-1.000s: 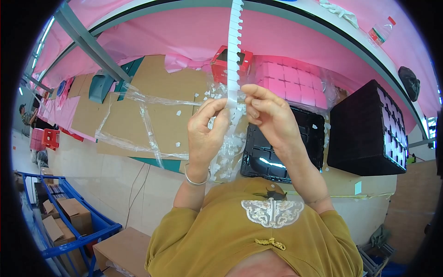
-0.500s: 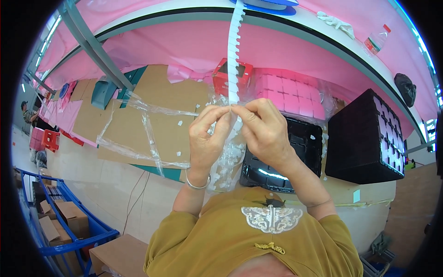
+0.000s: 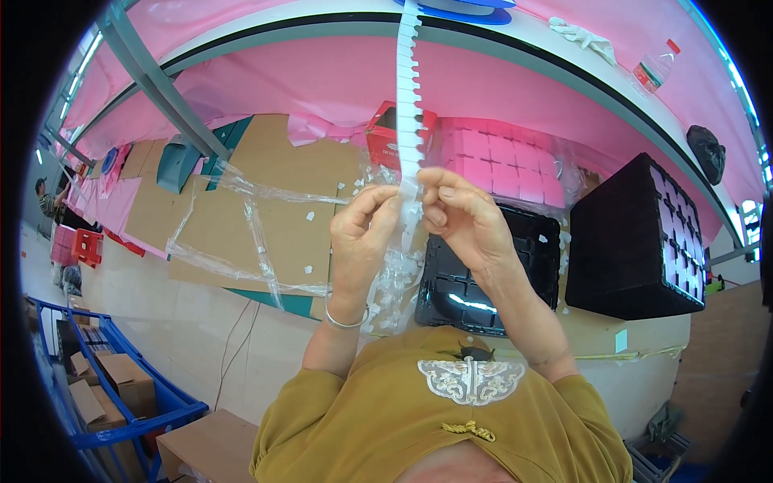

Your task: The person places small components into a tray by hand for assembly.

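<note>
Setting: a workbench (image 3: 266, 233) covered with brown cardboard sheets, backed by pink sheeting, under a curved white shelf (image 3: 515, 36) that arcs across the top from 10 to 2 o'clock.
Strip: one long white notched strip (image 3: 410, 105) hangs from the 12 o'clock edge straight down to the picture's middle, where both hands meet on it.
Left hand: the left hand (image 3: 360, 241) is closed in a pinch, thumb and fingertips on the strip's lower end, a silver bangle at the wrist.
Right hand: the right hand (image 3: 459, 221) sits at 3 o'clock of the left, touching it, fingers curled and gripping the same strip just beside the left fingertips.
Clear film: one crumpled clear plastic bag (image 3: 394, 282) hangs below the hands at 6 o'clock of them; one loose sheet of clear film (image 3: 250, 233) stretches away toward 9 o'clock over the cardboard.
Trays: one black moulded tray (image 3: 483, 274) lies behind the right forearm, partly hidden by it; one tall black stack of trays (image 3: 640, 233) stands at 3 o'clock.
Boxes: one red open box (image 3: 386, 137) sits behind the strip at 12 o'clock of the hands, crossed by it; pink trays (image 3: 499, 161) lie beside it.
Shelf items: one plastic bottle (image 3: 654, 68) and one white glove (image 3: 584, 36) at 1 o'clock.
Floor: one blue cart (image 3: 113, 402) holding cardboard boxes at 8 o'clock.
</note>
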A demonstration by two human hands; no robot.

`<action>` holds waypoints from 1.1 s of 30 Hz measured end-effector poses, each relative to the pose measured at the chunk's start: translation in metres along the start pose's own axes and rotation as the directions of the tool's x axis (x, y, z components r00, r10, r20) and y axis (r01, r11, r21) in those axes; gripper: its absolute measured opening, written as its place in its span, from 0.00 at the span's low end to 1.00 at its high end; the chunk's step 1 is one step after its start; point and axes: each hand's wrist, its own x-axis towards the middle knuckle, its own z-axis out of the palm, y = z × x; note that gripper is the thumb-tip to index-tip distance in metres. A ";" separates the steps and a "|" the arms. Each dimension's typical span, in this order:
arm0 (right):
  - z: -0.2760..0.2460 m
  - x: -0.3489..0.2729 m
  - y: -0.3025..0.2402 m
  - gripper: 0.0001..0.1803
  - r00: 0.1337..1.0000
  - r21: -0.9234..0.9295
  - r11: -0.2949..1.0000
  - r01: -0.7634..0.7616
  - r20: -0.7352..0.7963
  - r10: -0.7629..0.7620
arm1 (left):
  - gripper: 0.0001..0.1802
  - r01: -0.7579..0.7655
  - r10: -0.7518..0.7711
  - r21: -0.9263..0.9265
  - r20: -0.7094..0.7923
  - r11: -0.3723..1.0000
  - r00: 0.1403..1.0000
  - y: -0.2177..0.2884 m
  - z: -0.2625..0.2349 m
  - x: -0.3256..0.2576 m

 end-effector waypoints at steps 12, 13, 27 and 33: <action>0.021 -0.010 0.002 0.25 0.613 -0.720 -0.498 0.483 0.684 -0.395 | 0.10 -0.339 0.327 0.302 0.091 0.891 0.941 -0.001 -0.007 0.002; 0.022 -0.009 0.000 0.25 0.615 -0.721 -0.497 0.483 0.684 -0.394 | 0.10 -0.337 0.325 0.302 0.090 0.892 0.941 0.000 -0.006 0.002; 0.002 -0.005 -0.001 0.15 0.996 -0.283 0.955 0.092 0.049 -0.081 | 0.10 0.053 -0.045 -0.108 0.077 0.993 0.996 0.005 -0.002 -0.004; 0.016 -0.018 -0.004 0.20 0.855 -0.785 0.435 0.440 0.219 -0.470 | 0.11 0.033 -0.029 -0.122 0.036 0.992 0.999 0.002 -0.005 -0.008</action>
